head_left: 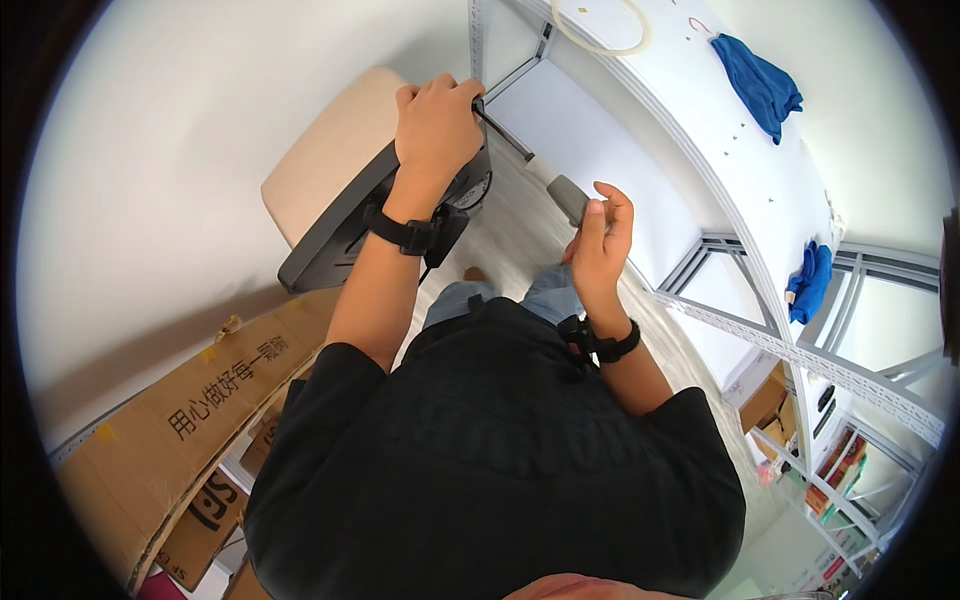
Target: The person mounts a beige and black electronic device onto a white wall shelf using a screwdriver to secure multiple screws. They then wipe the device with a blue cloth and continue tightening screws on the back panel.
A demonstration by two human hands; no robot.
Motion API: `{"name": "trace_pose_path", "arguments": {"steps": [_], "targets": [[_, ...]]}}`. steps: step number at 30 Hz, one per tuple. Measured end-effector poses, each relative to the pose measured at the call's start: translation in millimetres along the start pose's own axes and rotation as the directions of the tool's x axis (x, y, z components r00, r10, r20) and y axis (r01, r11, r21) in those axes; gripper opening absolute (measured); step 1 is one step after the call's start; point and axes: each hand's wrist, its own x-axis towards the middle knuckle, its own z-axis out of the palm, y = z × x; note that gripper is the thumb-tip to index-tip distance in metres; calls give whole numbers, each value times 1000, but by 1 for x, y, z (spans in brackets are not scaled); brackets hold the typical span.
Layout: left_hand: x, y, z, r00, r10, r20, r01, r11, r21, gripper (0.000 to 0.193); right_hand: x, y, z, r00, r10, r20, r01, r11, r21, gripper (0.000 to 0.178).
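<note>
My left hand (437, 125) is closed over the upper end of a bulky object (335, 150) with a smooth beige body and a dark grey underside. What its fingertips press on is partly hidden. In my right hand (603, 250) is the end of a long tool (569, 199) with a grey handle, a white neck and a thin black shaft. The thumb lies along the handle and the index finger is raised. The shaft slants up and left, its tip meeting the dark edge beside my left fingers. A round black part shows under my left wrist.
A long brown cardboard box (210, 400) stands at lower left, over more cartons. White metal shelving (690, 130) curves along the right, carrying blue cloths (760, 85) and a pale hoop (610, 45). A white wall (170, 130) rises behind the beige object.
</note>
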Motion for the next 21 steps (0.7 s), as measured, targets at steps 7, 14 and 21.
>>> {"name": "trace_pose_path", "arguments": {"steps": [7,14,21], "targets": [[1,-3,1,1000,-12,2,12,1000,-21,25,5,17,10,925,-363,-110,369,929,42,37],[0,-1,1,1000,-29,6,29,999,-28,26,5,6,-15,969,172,175,-189,978,89,45],[-1,-1,-2,1000,-14,-8,14,998,-66,27,-1,16,3,950,-308,-41,311,947,82,39]]}}
